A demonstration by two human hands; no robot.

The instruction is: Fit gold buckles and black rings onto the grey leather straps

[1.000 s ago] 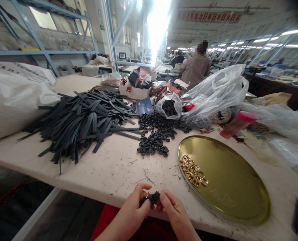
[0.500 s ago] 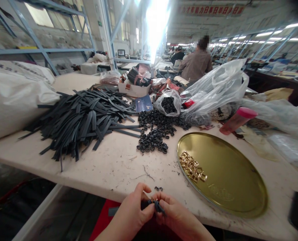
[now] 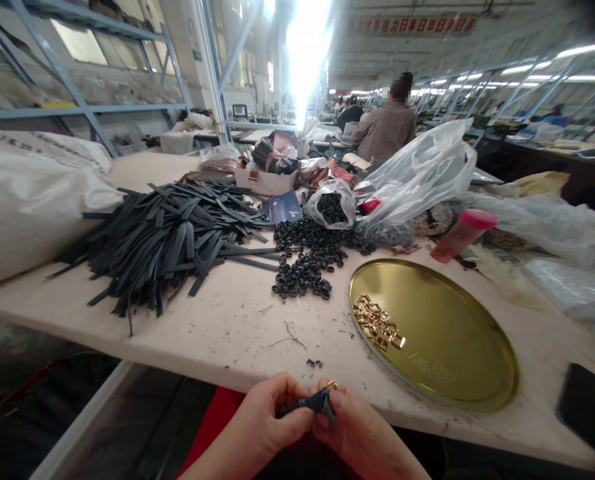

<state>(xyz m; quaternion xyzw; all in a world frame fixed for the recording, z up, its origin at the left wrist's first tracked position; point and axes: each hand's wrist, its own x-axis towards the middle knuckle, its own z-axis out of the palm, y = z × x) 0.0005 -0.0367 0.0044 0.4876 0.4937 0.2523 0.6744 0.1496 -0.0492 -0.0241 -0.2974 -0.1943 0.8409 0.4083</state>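
Note:
Both hands meet at the front edge of the table, working on one dark grey strap (image 3: 316, 402). My left hand (image 3: 273, 412) is closed on the strap, thumb and fingers pinching it. My right hand (image 3: 346, 421) grips the strap's other part, where a gold buckle (image 3: 332, 385) shows above the fingertips. A short end of the strap hangs down between the hands. Just beyond them, a couple of small black loops (image 3: 314, 363) lie on the table. How the strap passes through the buckle is hidden by the fingers.
A heap of dark straps (image 3: 162, 240) lies at left beside a white sack (image 3: 37, 200). Black loops (image 3: 302, 273) are piled mid-table, below a plastic bag (image 3: 345, 200). At right are a gold tray (image 3: 457, 333) with buckles (image 3: 375, 321), a pink-lidded bottle (image 3: 460, 237) and a black flat object (image 3: 590, 413).
The gold buckle now stands up above my right fingertips, and more of the strap shows between my hands. The view has shifted slightly.

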